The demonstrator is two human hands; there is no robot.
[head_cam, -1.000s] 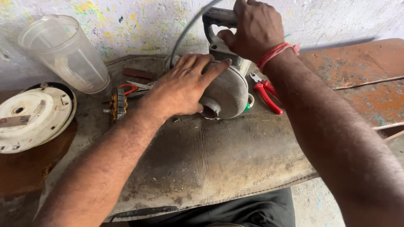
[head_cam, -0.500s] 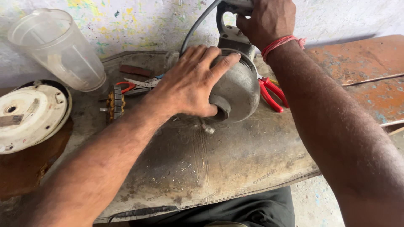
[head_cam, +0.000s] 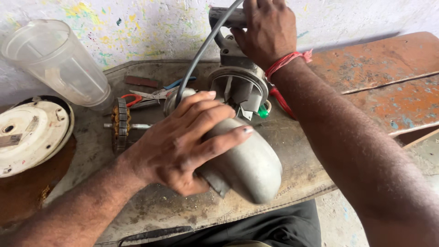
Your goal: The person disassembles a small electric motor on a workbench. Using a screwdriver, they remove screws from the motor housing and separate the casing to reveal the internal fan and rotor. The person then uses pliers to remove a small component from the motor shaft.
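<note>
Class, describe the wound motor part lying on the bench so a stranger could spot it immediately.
Start at the clear plastic jar leaning at the bench's back left. Just right of its base, beside the left hand, lies the rotor. It alone has a ribbed, copper-wound drum on a thin steel shaft, unlike the red-handled pliers behind it.

Left hand (head_cam: 183,146) wrapped over a rounded grey metal housing cover (head_cam: 244,167), lifted just clear of the grey power tool body (head_cam: 238,87). Right hand (head_cam: 265,29) closed around the tool's dark handle (head_cam: 224,16), red thread (head_cam: 286,61) at the wrist. Black cable (head_cam: 201,52) curving down between the hands. On the worn metal workbench (head_cam: 297,174): copper-wound armature (head_cam: 121,123), red-handled pliers (head_cam: 146,97), clear plastic jar (head_cam: 57,61), white round disc (head_cam: 29,132).
</note>
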